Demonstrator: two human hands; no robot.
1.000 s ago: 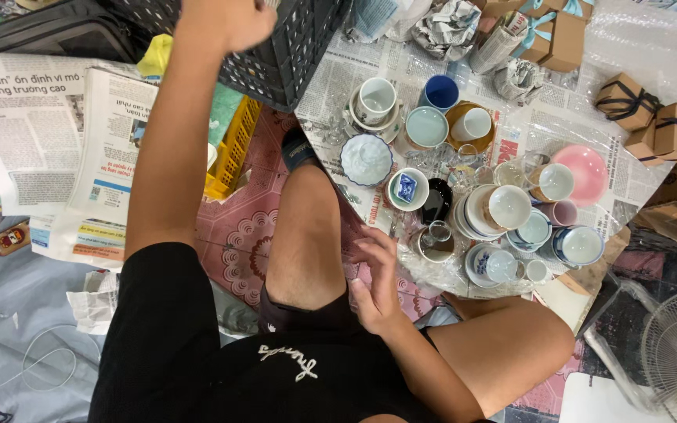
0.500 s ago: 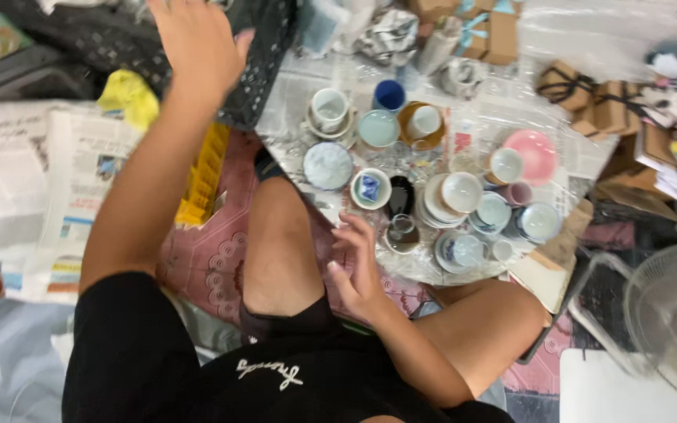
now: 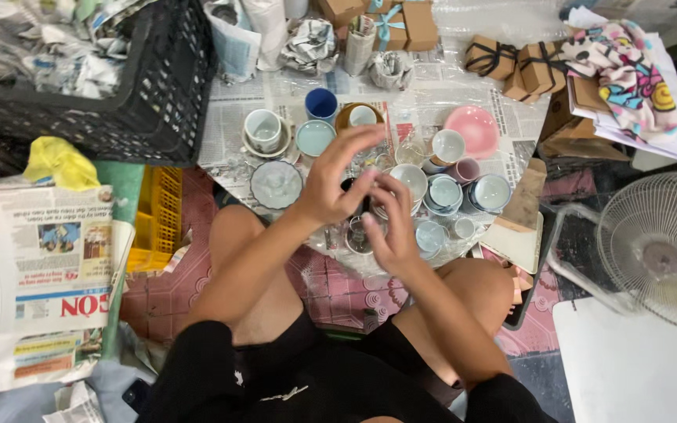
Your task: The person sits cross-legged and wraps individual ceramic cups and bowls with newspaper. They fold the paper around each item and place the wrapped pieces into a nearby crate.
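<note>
While both hands meet over the crowded cups, a small dark cup (image 3: 352,205) is pinched between left hand (image 3: 331,184) and right hand (image 3: 389,227), fingers curled narrow; a slip could knock the glass cup (image 3: 356,235) below, or chip the white bowl (image 3: 410,178) just beside

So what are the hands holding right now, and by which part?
It cannot be told. The left hand and right hand meet over the cups, fingers curled around something small and dark between them; the grip is hidden.
</note>
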